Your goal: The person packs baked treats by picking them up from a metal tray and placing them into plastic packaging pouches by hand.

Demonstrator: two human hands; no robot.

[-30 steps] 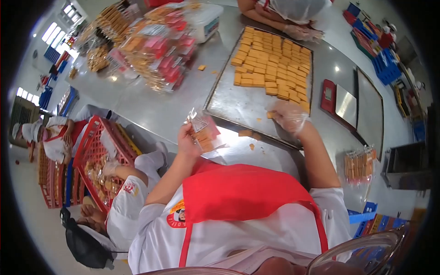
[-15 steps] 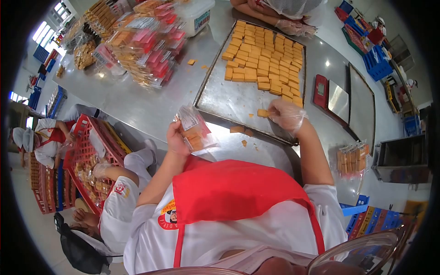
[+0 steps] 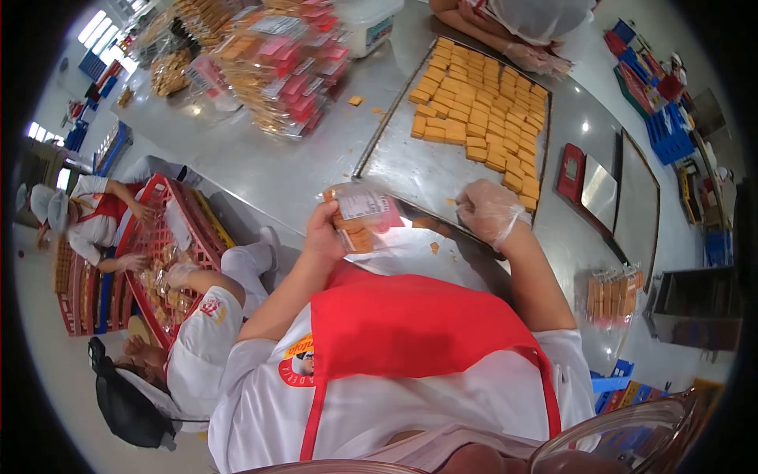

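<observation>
You hold a clear packet (image 3: 365, 207) of biscuits in your left hand (image 3: 324, 233), just in front of the near left corner of the metal tray (image 3: 422, 170). Your fingers and thumb are closed on the packet's left side; a white label and a pink patch show through the film, above a row of biscuits. Your right hand (image 3: 491, 212), in a clear plastic glove, is at the tray's near edge, toward its right corner, its fingers bent and drawn close together; whether they hold a piece, you cannot tell from this view.

Rows of golden biscuits (image 3: 482, 110) fill the far and right parts of the tray, leaving bare metal at its near left. Crumbs (image 3: 434, 247) lie on the steel table (image 3: 237, 158) in front of the tray. A tall pile of filled packets (image 3: 292, 71) stands to the tray's left, near a white tub (image 3: 369, 28) at its far left. Just right of the tray sits a red scale (image 3: 570, 170) with a shiny plate; nearer you on that side lies a bagged bundle (image 3: 612, 292). Behind the tray's far edge, a co-worker's gloved hand (image 3: 538, 59) rests. Well left of the tray, other workers gather around a red crate (image 3: 197, 241) of packets.
</observation>
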